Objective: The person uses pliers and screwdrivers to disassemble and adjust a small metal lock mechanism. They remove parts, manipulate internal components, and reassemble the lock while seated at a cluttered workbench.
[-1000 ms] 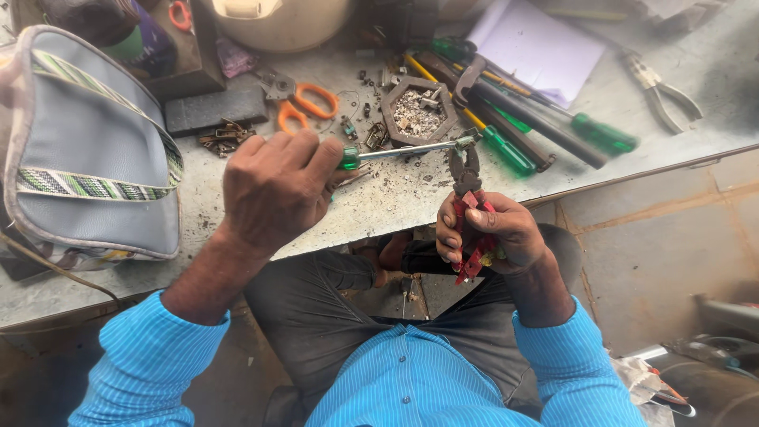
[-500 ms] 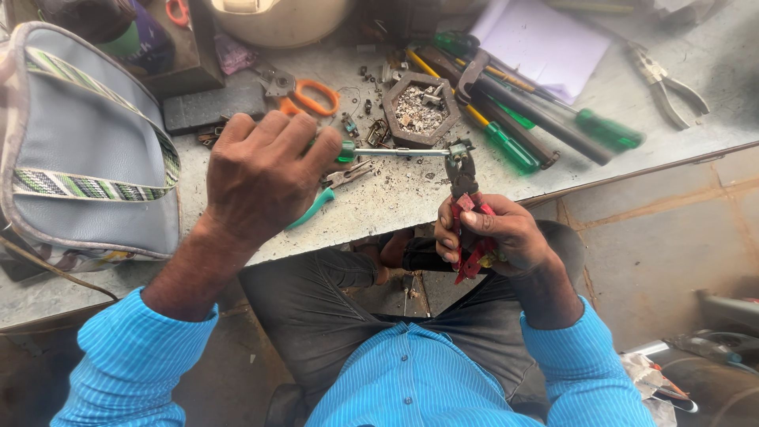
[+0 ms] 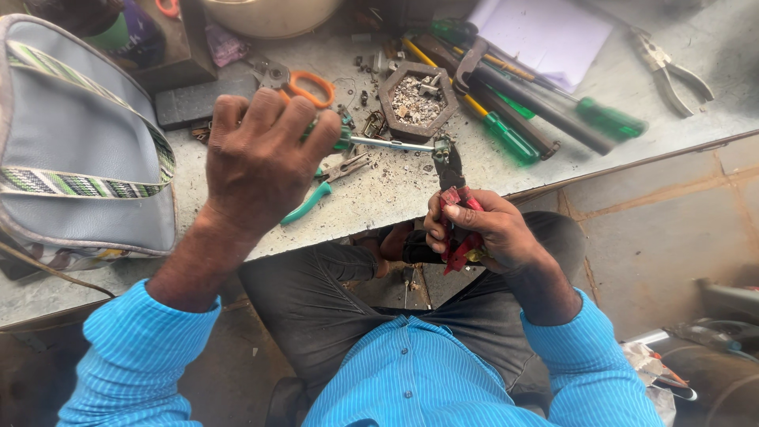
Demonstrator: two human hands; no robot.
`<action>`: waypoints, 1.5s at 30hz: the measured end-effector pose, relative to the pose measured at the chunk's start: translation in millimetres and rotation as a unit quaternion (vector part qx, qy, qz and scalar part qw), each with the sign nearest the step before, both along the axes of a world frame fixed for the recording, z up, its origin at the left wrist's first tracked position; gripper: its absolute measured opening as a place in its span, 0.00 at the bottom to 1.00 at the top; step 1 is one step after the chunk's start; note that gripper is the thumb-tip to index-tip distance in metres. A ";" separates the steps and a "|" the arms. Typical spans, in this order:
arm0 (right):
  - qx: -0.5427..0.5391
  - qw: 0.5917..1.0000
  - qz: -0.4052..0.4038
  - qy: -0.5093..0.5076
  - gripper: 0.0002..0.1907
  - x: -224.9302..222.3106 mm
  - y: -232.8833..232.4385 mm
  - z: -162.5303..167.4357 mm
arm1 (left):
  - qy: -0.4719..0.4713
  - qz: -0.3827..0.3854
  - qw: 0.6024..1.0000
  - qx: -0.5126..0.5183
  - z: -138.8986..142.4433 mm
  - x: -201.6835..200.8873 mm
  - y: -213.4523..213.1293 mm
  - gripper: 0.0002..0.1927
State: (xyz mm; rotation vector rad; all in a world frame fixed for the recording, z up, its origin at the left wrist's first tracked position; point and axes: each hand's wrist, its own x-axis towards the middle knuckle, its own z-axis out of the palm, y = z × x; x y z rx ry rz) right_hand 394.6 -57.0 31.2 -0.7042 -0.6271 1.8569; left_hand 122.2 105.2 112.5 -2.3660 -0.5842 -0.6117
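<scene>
Left hand [image 3: 261, 158] fisted around a screwdriver [image 3: 371, 142]; green handle mostly buried in the fist, bare shaft sticking out toward the pliers [image 3: 452, 198]. Right hand [image 3: 482, 233] squeezed tight around the red pliers grips. Pliers nose points up and meets the shaft tip, with a small metal part [image 3: 440, 148] there. Whether the nose actually bites the part or the shaft: cannot tell, too small.

Everything below placed relative to the pliers.

Risks, as judged:
- Shaft tip could skid off the small part, since both tools are held in the air with nothing bracing them. The tip would then travel toward the right hand's fingers.
- Part could drop out of the nose. Directly below is the person's lap and the floor, not the bench [image 3: 379, 198].
- Hex dish [image 3: 417, 99] of scraps sits just above the nose; a jerk could knock it.

Surface: pale bench, gritty with metal crumbs. Left of the pliers, small teal-handled pliers [image 3: 316, 198] lying flat; further left a grey bag [image 3: 79, 158]. Above-left, orange scissors [image 3: 304, 87]. Above-right, green screwdrivers [image 3: 553, 119], beyond them a white sheet [image 3: 545, 35] and bare steel pliers [image 3: 672, 71].

Room: tiled floor [image 3: 656, 229] to the right. Clutter at the lower right edge, unclear.
</scene>
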 end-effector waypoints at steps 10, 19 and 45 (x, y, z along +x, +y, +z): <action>0.009 0.999 -0.035 -0.017 0.14 -2.7 1.0 -10.6 | -0.115 0.013 0.957 -0.265 -72.4 11.6 -26.0 0.18; 0.015 0.999 -0.040 -0.009 0.14 -16.3 8.7 -11.4 | -0.263 -0.010 0.866 -0.426 -105.2 23.3 -66.4 0.17; 0.047 0.991 0.004 -0.123 0.13 -40.8 8.3 2.2 | -0.247 -0.087 0.523 -0.811 -78.0 -26.9 -64.0 0.18</action>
